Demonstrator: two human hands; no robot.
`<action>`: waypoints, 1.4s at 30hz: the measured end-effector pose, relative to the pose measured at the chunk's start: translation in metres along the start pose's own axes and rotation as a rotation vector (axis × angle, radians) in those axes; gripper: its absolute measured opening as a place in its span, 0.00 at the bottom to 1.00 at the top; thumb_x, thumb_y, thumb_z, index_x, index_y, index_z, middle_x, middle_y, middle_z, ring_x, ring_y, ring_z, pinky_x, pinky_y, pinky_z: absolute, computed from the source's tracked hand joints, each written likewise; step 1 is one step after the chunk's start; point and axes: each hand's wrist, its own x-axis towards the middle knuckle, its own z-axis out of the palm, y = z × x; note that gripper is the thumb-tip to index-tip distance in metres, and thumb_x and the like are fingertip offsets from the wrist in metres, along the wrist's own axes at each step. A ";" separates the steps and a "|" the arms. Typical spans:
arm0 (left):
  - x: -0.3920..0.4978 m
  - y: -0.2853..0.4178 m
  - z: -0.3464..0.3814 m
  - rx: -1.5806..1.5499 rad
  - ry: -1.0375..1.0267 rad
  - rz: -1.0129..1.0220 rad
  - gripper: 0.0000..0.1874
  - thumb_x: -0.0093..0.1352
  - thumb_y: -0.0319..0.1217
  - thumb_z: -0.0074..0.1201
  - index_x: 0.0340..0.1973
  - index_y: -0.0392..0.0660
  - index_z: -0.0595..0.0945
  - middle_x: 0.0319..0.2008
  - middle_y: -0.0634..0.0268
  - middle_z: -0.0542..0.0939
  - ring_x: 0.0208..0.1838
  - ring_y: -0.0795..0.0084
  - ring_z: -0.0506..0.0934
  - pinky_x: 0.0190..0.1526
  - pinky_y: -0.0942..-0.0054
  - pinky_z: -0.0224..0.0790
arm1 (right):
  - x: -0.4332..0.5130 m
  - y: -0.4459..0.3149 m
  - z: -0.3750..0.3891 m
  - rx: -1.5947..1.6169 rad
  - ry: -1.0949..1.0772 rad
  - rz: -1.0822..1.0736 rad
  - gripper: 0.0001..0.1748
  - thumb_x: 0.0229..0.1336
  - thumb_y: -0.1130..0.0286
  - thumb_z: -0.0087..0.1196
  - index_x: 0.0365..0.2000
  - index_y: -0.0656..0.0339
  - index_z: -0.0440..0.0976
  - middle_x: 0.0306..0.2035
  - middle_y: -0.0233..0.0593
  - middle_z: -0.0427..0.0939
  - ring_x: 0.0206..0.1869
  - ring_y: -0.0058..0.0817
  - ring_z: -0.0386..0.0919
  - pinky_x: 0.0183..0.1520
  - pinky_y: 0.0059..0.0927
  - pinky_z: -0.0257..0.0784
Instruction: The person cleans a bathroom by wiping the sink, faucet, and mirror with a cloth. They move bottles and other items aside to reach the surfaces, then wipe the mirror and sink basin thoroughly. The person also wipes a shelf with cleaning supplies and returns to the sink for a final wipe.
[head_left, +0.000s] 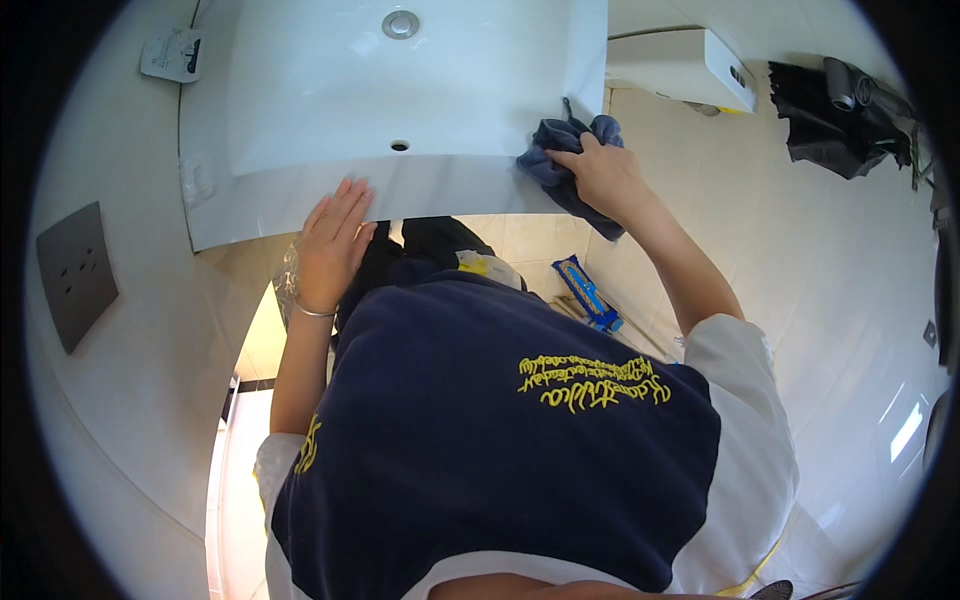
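Observation:
A white rectangular washbasin (315, 97) lies before me, with a round metal drain plug (401, 25) and an overflow hole (400, 145). On its front right corner, my right hand (604, 172) presses a bunched dark blue-grey cloth (555, 154), part of which hangs over the edge. My left hand (337, 240) rests flat on the basin's front rim, left of the middle, fingers slightly spread and holding nothing. A bracelet circles the left wrist.
A small white packet (172, 56) lies at the basin's back left. A grey socket plate (78, 277) is on the left wall. On the right are a white box-shaped fixture (675, 66), black plastic (817, 124) and a hair dryer (840, 82). A blue flat mop head (585, 292) stands below.

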 end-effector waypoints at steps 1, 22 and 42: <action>0.003 0.001 0.000 0.000 0.024 0.005 0.25 0.69 0.29 0.62 0.63 0.43 0.78 0.62 0.60 0.80 0.65 0.61 0.78 0.69 0.57 0.63 | 0.000 -0.001 -0.002 -0.024 -0.038 0.048 0.27 0.60 0.74 0.49 0.56 0.36 0.80 0.45 0.45 0.77 0.43 0.43 0.82 0.44 0.43 0.78; 0.183 0.069 0.115 -0.220 -0.558 0.267 0.25 0.65 0.48 0.65 0.57 0.60 0.84 0.54 0.60 0.78 0.54 0.60 0.78 0.55 0.64 0.72 | -0.111 0.053 0.093 0.479 -0.415 0.180 0.26 0.57 0.69 0.54 0.55 0.31 0.80 0.45 0.40 0.80 0.49 0.40 0.80 0.54 0.41 0.75; 0.166 0.096 0.114 -0.212 -0.342 0.217 0.18 0.67 0.40 0.64 0.50 0.49 0.88 0.52 0.60 0.78 0.55 0.56 0.77 0.55 0.62 0.71 | -0.076 0.101 0.042 0.541 0.100 -0.055 0.20 0.59 0.56 0.62 0.52 0.39 0.79 0.38 0.44 0.79 0.41 0.45 0.82 0.44 0.45 0.78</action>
